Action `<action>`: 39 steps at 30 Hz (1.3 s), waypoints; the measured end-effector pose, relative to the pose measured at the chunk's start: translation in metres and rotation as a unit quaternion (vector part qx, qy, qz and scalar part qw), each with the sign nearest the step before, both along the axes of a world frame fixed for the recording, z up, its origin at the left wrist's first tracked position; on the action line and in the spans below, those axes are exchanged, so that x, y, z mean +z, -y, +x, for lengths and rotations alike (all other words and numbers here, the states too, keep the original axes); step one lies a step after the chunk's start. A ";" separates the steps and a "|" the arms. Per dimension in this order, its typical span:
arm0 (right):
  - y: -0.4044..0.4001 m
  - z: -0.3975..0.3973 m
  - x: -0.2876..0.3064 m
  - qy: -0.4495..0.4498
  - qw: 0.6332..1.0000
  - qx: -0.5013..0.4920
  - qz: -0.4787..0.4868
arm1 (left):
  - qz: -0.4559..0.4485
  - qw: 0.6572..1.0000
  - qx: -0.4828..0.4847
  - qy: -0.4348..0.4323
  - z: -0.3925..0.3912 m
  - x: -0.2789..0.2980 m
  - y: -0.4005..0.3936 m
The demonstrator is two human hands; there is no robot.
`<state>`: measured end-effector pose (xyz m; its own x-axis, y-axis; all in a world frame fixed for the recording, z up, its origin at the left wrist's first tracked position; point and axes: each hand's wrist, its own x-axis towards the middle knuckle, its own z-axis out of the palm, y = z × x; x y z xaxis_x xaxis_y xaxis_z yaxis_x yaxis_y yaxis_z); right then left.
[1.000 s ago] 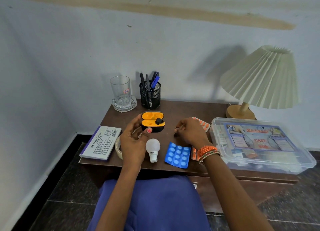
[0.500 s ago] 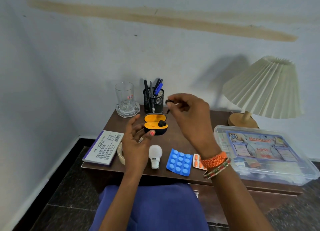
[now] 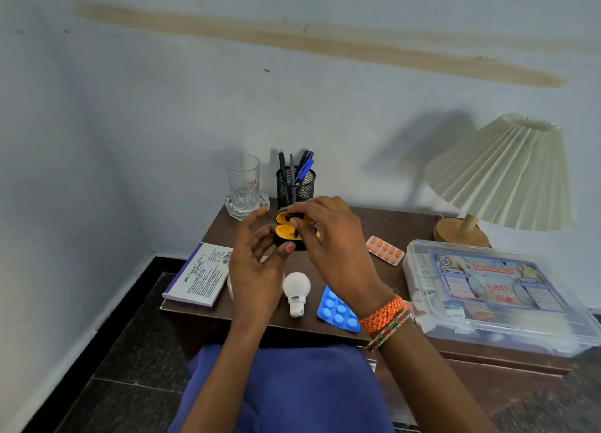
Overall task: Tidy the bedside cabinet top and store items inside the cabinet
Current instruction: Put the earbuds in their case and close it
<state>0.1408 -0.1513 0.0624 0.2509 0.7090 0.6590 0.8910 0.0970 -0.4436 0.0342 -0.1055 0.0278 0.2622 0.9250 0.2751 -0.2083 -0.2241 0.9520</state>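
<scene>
The right hand (image 3: 328, 237) covers much of the open black-and-orange earbud case (image 3: 286, 229), so what its grip pinches cannot be told. Below the grip, the left hand (image 3: 257, 267) hides most of a pale tape roll (image 3: 230, 286). The right wrist overlaps the blue blister pack (image 3: 338, 310).

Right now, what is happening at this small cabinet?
A person sits at the cabinet and holds an open earbud case in the left hand. The right hand pinches a small black earbud over the case, seemingly to put it in. A light bulb, blue pills, orange pills, a first aid box, a glass and a pen holder lie on top, not yet stored.
</scene>
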 end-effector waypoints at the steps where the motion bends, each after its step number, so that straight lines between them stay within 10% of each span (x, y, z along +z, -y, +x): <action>1: 0.000 0.001 0.001 -0.003 1.000 -0.001 0.003 | -0.002 1.000 -0.002 0.000 0.000 0.000 0.001; 35: 0.010 0.008 -0.001 -0.014 0.995 0.010 -0.094 | 0.038 0.999 0.025 -0.021 0.007 -0.008 0.007; 39: 0.014 0.009 0.004 -0.147 0.988 -0.041 -0.001 | 0.003 1.000 -0.008 0.009 0.008 -0.006 0.006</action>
<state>0.1494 -0.1657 0.0662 0.4884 0.6792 0.5478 0.7278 0.0293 -0.6852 0.0422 -0.1114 0.0220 0.2728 0.9187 0.2855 -0.2292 -0.2262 0.9467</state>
